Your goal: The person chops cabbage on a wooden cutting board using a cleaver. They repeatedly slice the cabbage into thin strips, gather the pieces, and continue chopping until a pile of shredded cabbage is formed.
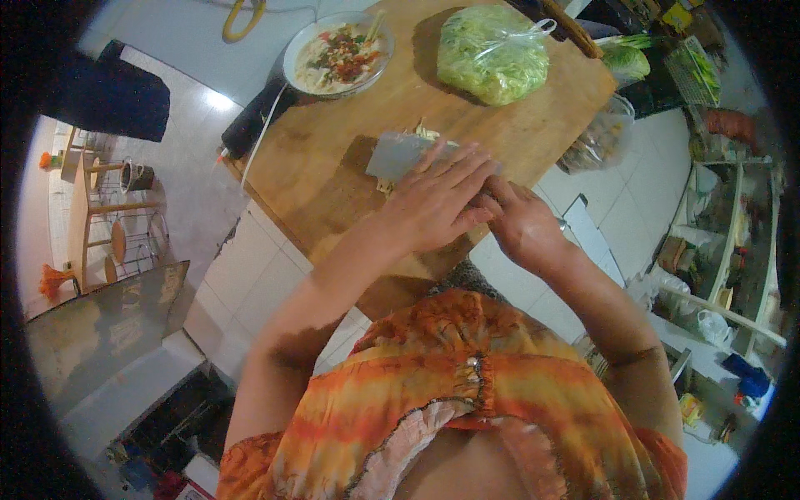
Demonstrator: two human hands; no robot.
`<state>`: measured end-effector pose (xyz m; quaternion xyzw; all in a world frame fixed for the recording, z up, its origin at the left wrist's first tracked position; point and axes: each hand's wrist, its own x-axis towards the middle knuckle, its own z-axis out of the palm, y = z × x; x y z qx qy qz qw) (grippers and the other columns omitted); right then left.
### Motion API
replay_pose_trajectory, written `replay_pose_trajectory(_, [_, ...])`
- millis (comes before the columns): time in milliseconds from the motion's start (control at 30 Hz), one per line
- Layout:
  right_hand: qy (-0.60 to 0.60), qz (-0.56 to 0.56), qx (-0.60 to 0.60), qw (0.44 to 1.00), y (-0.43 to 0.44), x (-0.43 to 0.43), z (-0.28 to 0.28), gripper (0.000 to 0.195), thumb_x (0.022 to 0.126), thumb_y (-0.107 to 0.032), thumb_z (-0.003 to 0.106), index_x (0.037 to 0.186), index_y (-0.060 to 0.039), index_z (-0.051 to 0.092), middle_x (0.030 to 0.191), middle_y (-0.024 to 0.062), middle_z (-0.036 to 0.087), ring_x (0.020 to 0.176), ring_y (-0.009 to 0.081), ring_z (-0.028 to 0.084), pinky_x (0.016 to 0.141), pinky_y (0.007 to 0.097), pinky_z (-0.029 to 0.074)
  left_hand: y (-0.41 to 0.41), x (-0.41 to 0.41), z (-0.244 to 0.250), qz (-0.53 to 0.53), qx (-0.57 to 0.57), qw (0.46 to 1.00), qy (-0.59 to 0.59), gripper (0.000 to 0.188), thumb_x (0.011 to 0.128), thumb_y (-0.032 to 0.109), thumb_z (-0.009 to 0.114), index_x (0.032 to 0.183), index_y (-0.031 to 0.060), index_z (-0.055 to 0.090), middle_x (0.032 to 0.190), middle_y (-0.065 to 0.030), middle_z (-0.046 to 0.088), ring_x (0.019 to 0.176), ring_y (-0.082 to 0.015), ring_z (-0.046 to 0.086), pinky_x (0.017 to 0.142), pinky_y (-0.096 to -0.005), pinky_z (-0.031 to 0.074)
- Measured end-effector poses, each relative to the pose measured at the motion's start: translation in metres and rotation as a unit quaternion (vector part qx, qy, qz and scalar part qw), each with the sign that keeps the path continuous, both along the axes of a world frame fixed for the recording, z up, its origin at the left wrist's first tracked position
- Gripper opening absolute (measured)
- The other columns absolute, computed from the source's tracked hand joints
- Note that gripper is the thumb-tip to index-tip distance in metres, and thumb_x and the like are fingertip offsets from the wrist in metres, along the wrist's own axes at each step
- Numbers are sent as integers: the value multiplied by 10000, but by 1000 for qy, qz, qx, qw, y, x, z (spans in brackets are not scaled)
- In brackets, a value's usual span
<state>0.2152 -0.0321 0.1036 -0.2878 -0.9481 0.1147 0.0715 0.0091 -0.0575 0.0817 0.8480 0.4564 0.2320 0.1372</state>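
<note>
A cleaver (392,156) with a broad grey blade lies nearly flat over the wooden tabletop (312,156). Pale shredded pieces (427,132) stick out past the blade's far edge, and more show at its near edge. My left hand (437,194) rests flat across the blade, fingers stretched out and slightly apart. At the right end of the cleaver, my right hand (525,219) is curled around what seems to be the handle, which its fingers hide. The left thumb is close against the right hand's fingers.
Toward the far side stand a bowl (340,56) of pale food with red and green topping and a tied plastic bag (494,56) of shredded green vegetable. Another filled plastic bag (600,137) is beside the table's right edge. Shelves (728,231) line the right.
</note>
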Motion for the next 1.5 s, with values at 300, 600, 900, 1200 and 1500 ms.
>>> replay_pose_trajectory(300, [-27,88,53,994,9,19,25,379,766,-136,581,1141,-79,599,1134,115,579,992,308,611,841,399,524,14,-7,-23,-60,-29,993,94,658,963,444,443,1493,83,294,1570,-86,260,1461,-256,203,1195,-478,105])
replay_pose_trajectory(600, [11,-60,-20,998,-7,69,32,286,807,-44,618,1089,-92,624,1070,105,604,899,314,637,746,407,553,-7,-75,-47,49,-56,984,159,597,970,364,457,1471,66,327,1546,-120,286,1457,-258,200,1199,-449,105])
replay_pose_trajectory(900, [136,-214,-86,963,1,20,-56,251,848,2,601,1095,-32,568,1051,185,563,880,405,605,709,429,522,-17,-57,-67,295,-101,920,-239,507,948,216,501,1404,10,419,1393,-241,451,1302,-400,398,1094,-472,309])
replay_pose_trajectory(1200, [147,-133,-162,967,-12,-4,-45,305,862,-32,581,1166,-40,555,1136,209,557,955,437,610,775,474,534,-18,-54,-98,300,-19,945,-129,507,927,213,541,1364,-22,435,1343,-256,482,1237,-432,445,1073,-475,333])
replay_pose_trajectory(1500, [155,-229,-92,956,-28,27,-43,251,870,-15,585,1114,-21,524,1090,203,537,902,434,585,747,474,521,2,-88,-101,367,87,926,5,509,932,252,550,1333,-46,453,1364,-266,465,1291,-420,411,1123,-499,278])
